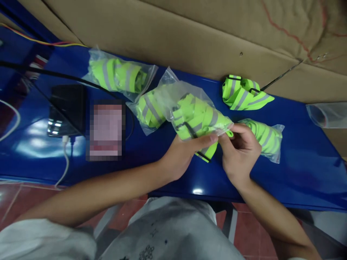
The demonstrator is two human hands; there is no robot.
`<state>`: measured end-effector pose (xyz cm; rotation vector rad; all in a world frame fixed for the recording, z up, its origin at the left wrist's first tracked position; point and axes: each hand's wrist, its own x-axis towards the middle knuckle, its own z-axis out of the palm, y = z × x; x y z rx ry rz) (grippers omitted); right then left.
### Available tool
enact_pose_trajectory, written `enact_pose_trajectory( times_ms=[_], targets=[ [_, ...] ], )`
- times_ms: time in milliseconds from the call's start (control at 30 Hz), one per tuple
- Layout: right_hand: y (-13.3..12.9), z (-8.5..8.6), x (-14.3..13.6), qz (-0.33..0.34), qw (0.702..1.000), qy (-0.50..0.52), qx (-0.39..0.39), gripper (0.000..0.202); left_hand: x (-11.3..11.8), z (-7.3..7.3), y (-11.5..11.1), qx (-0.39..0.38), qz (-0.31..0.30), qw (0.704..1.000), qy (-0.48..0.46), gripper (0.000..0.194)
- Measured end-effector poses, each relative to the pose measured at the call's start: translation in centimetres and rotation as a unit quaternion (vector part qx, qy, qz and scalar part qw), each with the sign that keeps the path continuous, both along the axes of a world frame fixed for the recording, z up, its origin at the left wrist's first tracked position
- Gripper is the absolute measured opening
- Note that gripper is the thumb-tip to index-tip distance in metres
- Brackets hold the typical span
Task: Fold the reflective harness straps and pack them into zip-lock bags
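Observation:
Between my two hands is a neon-yellow reflective strap bundle (199, 115) with grey stripes and black buckles, partly inside a clear plastic bag (193, 90). My left hand (184, 151) grips it from below, thumb pressed on top; a strap end with a black buckle hangs out under the thumb. My right hand (240, 153) pinches the bag's edge at the right. Behind lies a loose rolled reflective strap (245, 94) without a bag. A bagged strap (267, 139) rests just beyond my right hand, and two others, one at the back left (116, 76) and one nearer (151, 110), lie left.
A black device (66, 108) with a white cable (65, 159) and a blurred-out phone-sized object (106, 130) occupy the left of the blue table (306, 173). Black cables cross there. Brown board (189, 43) walls the back, and a clear plastic bag (330, 115) lies far right.

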<state>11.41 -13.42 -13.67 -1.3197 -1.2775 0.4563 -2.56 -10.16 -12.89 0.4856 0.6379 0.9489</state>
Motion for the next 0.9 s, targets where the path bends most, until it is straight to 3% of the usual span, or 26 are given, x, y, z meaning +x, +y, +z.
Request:
enact_pose_trajectory(
  times_ms=[133, 200, 300, 400, 533, 667, 767, 900],
  targets=[
    [-0.4, -0.8, 0.7, 0.110, 0.993, 0.021, -0.043, 0.047, 0.0, -0.1, 2.0, 0.009, -0.039, 0.999, 0.014, 0.028],
    [-0.4, -1.4, 0.7, 0.118, 0.990, 0.029, -0.075, 0.056, -0.1, -0.6, 2.1, 0.005, -0.045, 0.999, 0.022, 0.030],
    [-0.3, -1.9, 0.3, 0.073, 0.991, 0.045, -0.104, 0.046, 0.0, -1.6, 1.0, -0.017, -0.046, 0.999, -0.004, 0.031],
    [-0.1, -1.8, -0.2, 0.031, 0.995, 0.041, -0.087, 0.033, 0.1, -2.3, -0.2, -0.045, -0.089, 0.994, -0.049, 0.026],
    [-0.1, -1.3, 0.0, 0.038, 0.986, -0.155, -0.041, 0.031, -0.6, -2.4, 0.0, -0.082, -0.120, 0.987, -0.074, 0.024],
    [-0.5, -0.9, 1.0, 0.066, 0.926, -0.369, 0.043, 0.061, -1.6, -2.0, 1.1, -0.101, -0.105, 0.988, -0.058, 0.027],
    [-0.8, -0.8, 1.4, 0.078, 0.888, -0.444, 0.092, 0.077, -1.8, -1.7, 1.4, -0.094, -0.096, 0.989, -0.056, 0.024],
    [-1.3, -0.8, 1.0, 0.087, 0.851, -0.515, 0.059, 0.075, -1.4, -1.8, 0.7, -0.105, -0.111, 0.985, -0.077, 0.020]
  ],
)
